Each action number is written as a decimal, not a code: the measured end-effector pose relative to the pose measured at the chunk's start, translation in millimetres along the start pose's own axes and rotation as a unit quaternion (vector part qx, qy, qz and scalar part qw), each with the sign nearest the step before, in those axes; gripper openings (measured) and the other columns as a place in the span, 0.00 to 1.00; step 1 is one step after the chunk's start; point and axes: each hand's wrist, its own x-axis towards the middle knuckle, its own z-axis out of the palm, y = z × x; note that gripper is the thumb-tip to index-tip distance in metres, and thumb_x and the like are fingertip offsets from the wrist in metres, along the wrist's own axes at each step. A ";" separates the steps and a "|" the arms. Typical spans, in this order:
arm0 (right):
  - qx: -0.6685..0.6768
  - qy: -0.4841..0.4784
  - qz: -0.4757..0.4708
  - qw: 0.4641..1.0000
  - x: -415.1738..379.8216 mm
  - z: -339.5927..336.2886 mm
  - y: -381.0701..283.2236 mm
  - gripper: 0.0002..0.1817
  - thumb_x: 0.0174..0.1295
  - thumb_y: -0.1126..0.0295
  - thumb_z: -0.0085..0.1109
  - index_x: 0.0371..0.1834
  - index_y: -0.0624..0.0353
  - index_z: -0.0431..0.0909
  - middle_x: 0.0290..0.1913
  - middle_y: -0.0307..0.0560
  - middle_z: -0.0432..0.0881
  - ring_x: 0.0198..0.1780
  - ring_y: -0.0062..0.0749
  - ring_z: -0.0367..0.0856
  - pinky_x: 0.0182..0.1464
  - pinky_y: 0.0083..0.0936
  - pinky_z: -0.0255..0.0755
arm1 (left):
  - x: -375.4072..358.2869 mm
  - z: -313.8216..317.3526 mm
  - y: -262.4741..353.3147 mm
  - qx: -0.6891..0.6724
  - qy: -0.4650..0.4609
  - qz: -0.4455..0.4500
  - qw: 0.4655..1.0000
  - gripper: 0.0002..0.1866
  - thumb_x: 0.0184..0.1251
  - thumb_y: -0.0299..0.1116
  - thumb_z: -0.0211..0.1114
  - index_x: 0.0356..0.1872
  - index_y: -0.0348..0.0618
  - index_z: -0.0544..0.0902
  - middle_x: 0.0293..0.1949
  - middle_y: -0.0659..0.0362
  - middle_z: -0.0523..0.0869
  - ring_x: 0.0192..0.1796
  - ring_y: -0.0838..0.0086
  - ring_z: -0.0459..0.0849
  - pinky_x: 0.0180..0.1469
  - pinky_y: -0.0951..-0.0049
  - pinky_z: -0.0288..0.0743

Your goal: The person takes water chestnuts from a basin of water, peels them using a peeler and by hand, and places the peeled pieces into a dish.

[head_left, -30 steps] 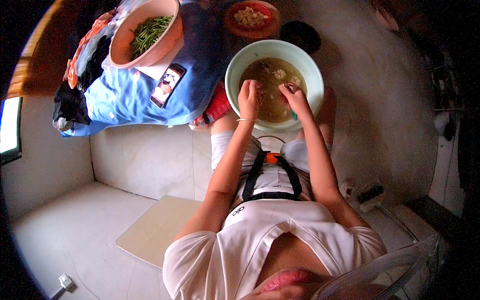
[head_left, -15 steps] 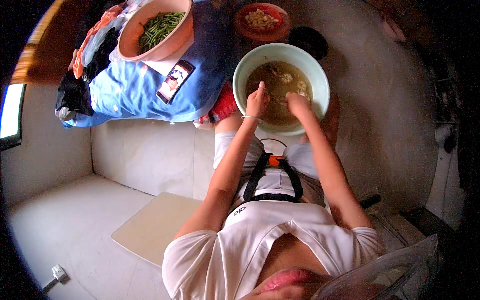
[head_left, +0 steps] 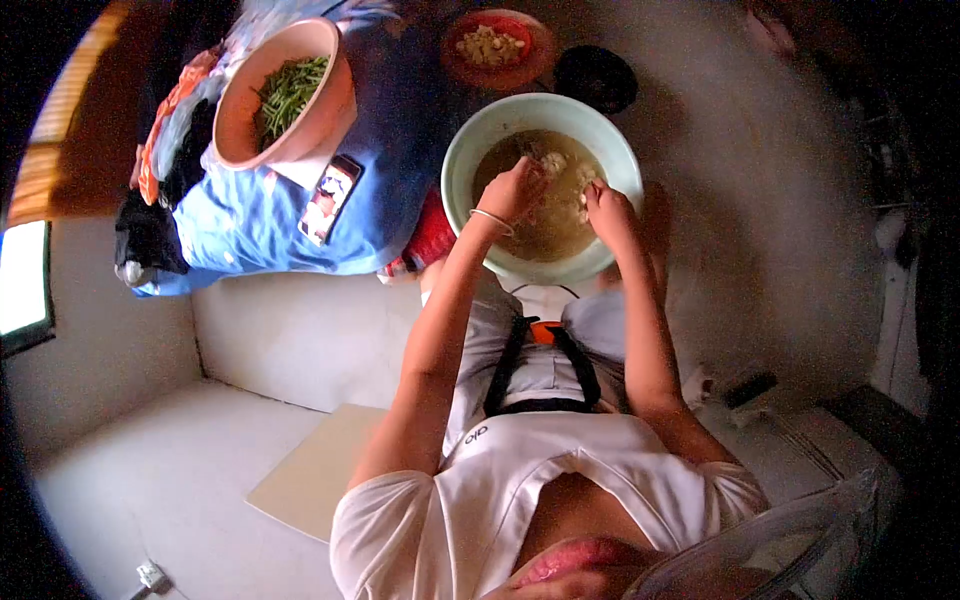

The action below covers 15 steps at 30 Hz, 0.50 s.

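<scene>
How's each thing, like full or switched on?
Green basin: partly filled with cloudy liquid
Pale pieces: in the liquid
Left hand: curled, inside the basin
Right hand: curled, inside the basin
Pink bowl: holding green stems
Red bowl: holding pale chunks
Phone: screen lit, lying on blue cloth
Left panel: glowing white

Two hands (head_left: pixel 513 191), one pale-green basin (head_left: pixel 458 170), one bracelet (head_left: pixel 490 218), one phone (head_left: pixel 330 200), one bean-filled bowl (head_left: pixel 238 105)
</scene>
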 end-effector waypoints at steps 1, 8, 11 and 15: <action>-0.016 0.004 -0.026 1.000 -2.1 3.6 2.2 0.15 0.60 0.62 0.42 0.38 0.63 0.71 0.30 0.61 0.76 0.32 0.55 0.74 0.35 0.42 0.68 | 8.5 -7.7 -0.5 0.004 0.050 -0.002 0.999 0.17 0.57 0.37 0.54 0.46 0.41 0.71 0.34 0.46 0.80 0.38 0.55 0.79 0.39 0.63 0.72; 0.122 -0.144 0.054 0.981 -11.3 12.3 2.3 0.13 0.58 0.64 0.47 0.38 0.63 0.72 0.21 0.50 0.76 0.24 0.36 0.76 0.28 0.33 0.69 | 168.4 -80.3 -70.0 -0.221 0.133 -0.067 0.964 0.18 0.61 0.43 0.50 0.45 0.41 0.74 0.37 0.56 0.78 0.34 0.69 0.76 0.37 0.71 0.71; 0.314 -0.177 0.052 0.931 -17.9 0.3 -5.5 0.13 0.60 0.61 0.47 0.34 0.61 0.70 0.21 0.43 0.76 0.20 0.24 0.73 0.21 0.23 0.65 | 195.1 -110.7 -15.3 -0.510 0.153 -0.205 0.821 0.26 0.67 0.45 0.35 0.59 0.38 0.61 0.59 0.54 0.64 0.58 0.63 0.66 0.60 0.67 0.59; 0.531 -0.218 0.120 0.810 -15.4 0.0 8.7 0.11 0.60 0.61 0.48 0.32 0.57 0.68 0.24 0.40 0.77 0.18 0.16 0.68 0.18 0.14 0.59 | 298.9 -101.7 -163.5 -0.437 0.077 -0.124 0.887 0.19 0.62 0.38 0.51 0.52 0.44 0.69 0.46 0.52 0.77 0.44 0.63 0.76 0.46 0.65 0.72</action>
